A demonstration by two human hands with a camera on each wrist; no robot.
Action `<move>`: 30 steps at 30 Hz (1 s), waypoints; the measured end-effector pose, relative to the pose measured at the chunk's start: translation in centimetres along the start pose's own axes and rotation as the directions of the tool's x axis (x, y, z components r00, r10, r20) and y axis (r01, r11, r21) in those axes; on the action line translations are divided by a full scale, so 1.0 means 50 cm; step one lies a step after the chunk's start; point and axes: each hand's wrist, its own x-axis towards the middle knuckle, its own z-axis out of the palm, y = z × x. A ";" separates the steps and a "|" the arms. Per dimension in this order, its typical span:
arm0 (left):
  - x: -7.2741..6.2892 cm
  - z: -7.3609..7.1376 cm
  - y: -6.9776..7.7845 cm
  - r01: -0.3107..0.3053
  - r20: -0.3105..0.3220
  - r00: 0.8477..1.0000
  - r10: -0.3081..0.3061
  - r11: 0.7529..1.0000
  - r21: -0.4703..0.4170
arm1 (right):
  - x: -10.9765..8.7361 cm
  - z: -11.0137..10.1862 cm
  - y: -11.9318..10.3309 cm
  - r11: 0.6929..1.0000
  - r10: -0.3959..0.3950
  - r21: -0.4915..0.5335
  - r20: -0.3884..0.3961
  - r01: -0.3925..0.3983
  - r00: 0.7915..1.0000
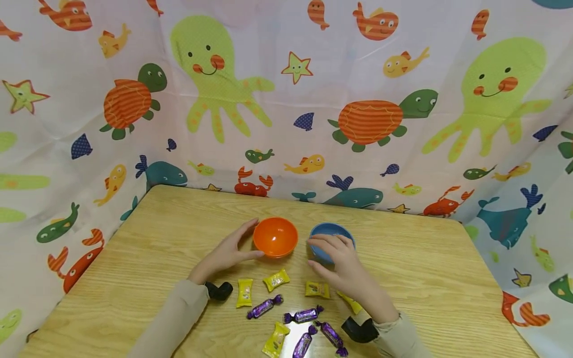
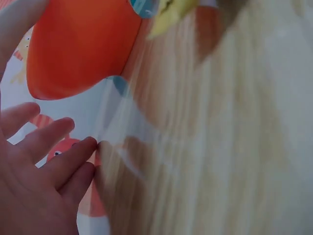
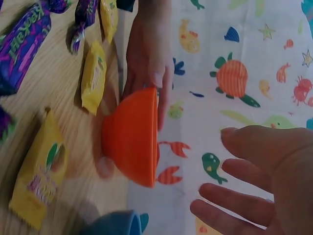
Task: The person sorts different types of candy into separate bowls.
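An orange bowl (image 1: 275, 237) stands upright on the table, left of a blue bowl (image 1: 329, 229). My left hand (image 1: 227, 251) is at the orange bowl's left side, fingers and thumb spread around it; whether the thumb touches the rim I cannot tell. Over the front right of the blue bowl hovers my right hand (image 1: 343, 268), its fingers loosely bent and hiding part of that bowl. In the right wrist view, the right hand (image 3: 264, 181) holds nothing. Nearest to it lie two yellow wrapped candies, one (image 1: 317, 289) in front and another (image 1: 349, 301) partly under the wrist.
More yellow wrapped candies (image 1: 244, 292) and several purple twist-wrapped candies (image 1: 264, 307) lie on the wooden table (image 1: 403, 248) between the forearms. A curtain (image 1: 277, 99) printed with sea animals hangs behind the table and at both sides. Each wrist bears a black camera mount (image 1: 219, 291).
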 end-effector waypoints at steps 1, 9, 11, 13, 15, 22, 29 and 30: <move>0.003 0.002 -0.001 -0.001 0.003 1.000 0.001 1.000 -0.013 | 0.003 0.004 -0.003 1.000 -0.002 0.007 0.014 0.002 1.000; 0.014 0.017 -0.013 -0.015 0.032 0.999 0.019 0.994 -0.112 | 0.032 0.050 -0.020 0.994 -0.070 0.098 0.158 0.055 0.985; 0.013 0.019 -0.016 -0.022 0.024 0.999 0.025 0.991 -0.128 | 0.039 0.062 -0.024 0.992 -0.063 0.123 0.230 0.036 0.971; 0.012 0.022 -0.020 -0.038 0.012 0.999 0.041 0.989 -0.141 | 0.045 0.074 -0.028 0.990 -0.055 0.138 0.308 0.013 0.950; 0.011 0.023 -0.022 -0.049 0.005 0.999 0.050 0.988 -0.148 | 0.048 0.085 -0.030 0.992 -0.045 0.123 0.375 -0.002 0.926; 0.009 0.023 -0.029 -0.063 -0.003 0.998 0.063 0.989 -0.132 | 0.051 0.122 -0.027 0.991 -0.059 0.131 0.469 -0.003 0.881; 0.007 0.023 -0.027 -0.075 -0.009 0.997 0.075 0.989 -0.129 | 0.041 0.139 -0.021 0.995 -0.074 0.099 0.472 0.030 0.879; 0.007 0.023 -0.027 -0.073 -0.009 0.997 0.073 0.989 -0.128 | 0.040 0.140 -0.021 0.995 -0.072 0.094 0.472 0.031 0.879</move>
